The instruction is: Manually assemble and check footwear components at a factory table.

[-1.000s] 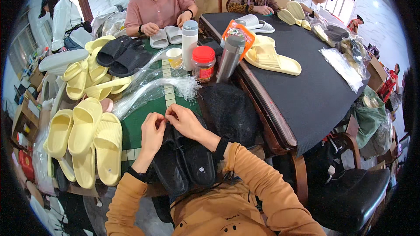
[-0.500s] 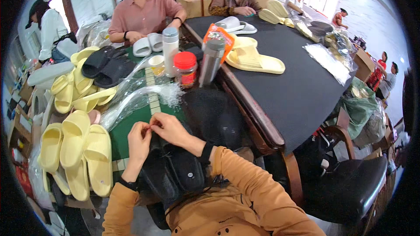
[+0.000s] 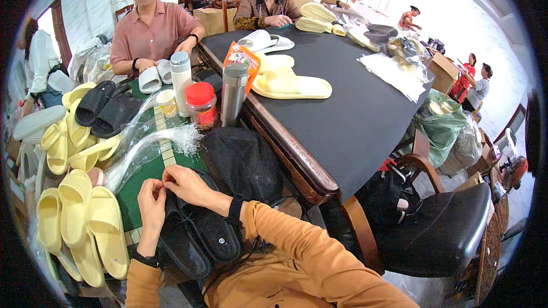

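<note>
My left hand (image 3: 150,202) and my right hand (image 3: 191,185) meet fingertip to fingertip over the far end of a pair of black slippers (image 3: 214,235). Both hands are pinched closed; whatever sits between the fingertips is too small to make out. The slippers lie side by side in front of me, soles down, partly covered by my right hand and wrist. Just beyond my hands, a bundle of thin white plastic strands (image 3: 137,151) rests on the green table top (image 3: 130,199). A black mesh bag (image 3: 242,162) lies to the right of the slippers.
Yellow slippers (image 3: 108,234) are piled at left, with black slippers (image 3: 114,117) behind. A white bottle (image 3: 181,82), red-lidded jar (image 3: 201,108) and steel tumbler (image 3: 233,97) stand ahead. The dark table (image 3: 337,114) holds more slippers; a chair (image 3: 434,228) is at right. Co-workers sit opposite.
My view has swung right, so the scene sits further left in the picture. My hands stay pinched together over the black slippers. The person in pink still has hands near the light slippers.
</note>
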`<state>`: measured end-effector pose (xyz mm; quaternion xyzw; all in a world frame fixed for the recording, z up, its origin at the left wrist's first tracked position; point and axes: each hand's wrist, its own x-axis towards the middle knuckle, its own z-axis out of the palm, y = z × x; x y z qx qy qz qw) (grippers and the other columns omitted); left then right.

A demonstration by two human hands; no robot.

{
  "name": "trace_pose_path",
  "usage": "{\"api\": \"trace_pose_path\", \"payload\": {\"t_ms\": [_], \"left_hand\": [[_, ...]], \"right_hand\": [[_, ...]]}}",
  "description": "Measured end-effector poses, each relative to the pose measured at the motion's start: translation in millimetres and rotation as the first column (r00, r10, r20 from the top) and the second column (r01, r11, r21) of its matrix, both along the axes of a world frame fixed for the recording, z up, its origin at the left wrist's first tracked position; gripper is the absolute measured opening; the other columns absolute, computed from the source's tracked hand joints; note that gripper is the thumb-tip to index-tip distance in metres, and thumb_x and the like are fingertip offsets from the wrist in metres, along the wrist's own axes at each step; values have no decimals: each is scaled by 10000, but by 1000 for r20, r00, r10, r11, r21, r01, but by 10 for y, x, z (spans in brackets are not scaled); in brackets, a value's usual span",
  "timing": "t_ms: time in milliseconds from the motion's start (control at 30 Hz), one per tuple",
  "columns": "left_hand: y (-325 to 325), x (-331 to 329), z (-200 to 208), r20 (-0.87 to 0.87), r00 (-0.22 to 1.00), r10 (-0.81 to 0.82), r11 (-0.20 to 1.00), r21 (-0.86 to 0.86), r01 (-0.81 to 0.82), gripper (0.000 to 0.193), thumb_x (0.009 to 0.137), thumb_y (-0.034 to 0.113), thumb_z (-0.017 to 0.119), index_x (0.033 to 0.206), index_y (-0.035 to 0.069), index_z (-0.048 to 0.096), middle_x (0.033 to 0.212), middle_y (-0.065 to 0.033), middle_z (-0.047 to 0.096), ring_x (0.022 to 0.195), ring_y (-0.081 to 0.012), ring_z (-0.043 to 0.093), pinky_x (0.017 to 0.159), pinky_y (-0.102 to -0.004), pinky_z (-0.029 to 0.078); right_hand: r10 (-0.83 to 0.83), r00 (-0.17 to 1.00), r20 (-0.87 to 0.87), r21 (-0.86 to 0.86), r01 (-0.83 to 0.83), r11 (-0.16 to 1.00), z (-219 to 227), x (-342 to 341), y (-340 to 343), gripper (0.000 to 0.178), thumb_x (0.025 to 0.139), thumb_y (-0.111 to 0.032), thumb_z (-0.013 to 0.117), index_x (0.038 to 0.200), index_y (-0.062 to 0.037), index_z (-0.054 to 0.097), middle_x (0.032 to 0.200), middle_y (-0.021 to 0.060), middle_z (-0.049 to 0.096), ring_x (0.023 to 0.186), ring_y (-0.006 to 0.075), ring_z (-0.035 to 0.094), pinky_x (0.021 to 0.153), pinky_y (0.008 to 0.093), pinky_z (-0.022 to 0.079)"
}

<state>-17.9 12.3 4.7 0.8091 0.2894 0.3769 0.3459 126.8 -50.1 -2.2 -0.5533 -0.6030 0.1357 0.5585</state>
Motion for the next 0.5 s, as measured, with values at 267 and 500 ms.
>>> {"api": "trace_pose_path", "payload": {"t_ms": [267,500], "left_hand": [[29,-71,13,-57,997,52,996,78,-47,68,859,-56,586,907,-34,541,849,-128,565,713,-232,564,648,-328,460],[-5,10,-27,-8,998,61,992,107,-59,335,867,-55,556,1195,5,531,974,-158,585,785,-268,599,725,-355,496]], "right_hand": [[-78,993,-84,57,83,995,-24,-36,72,81,860,-57,608,885,3,559,803,177,601,747,331,620,678,383,491],[-51,961,-272,-68,33,997,26,43,5,72,952,-47,522,996,2,492,796,121,637,689,192,662,594,318,546]]}}
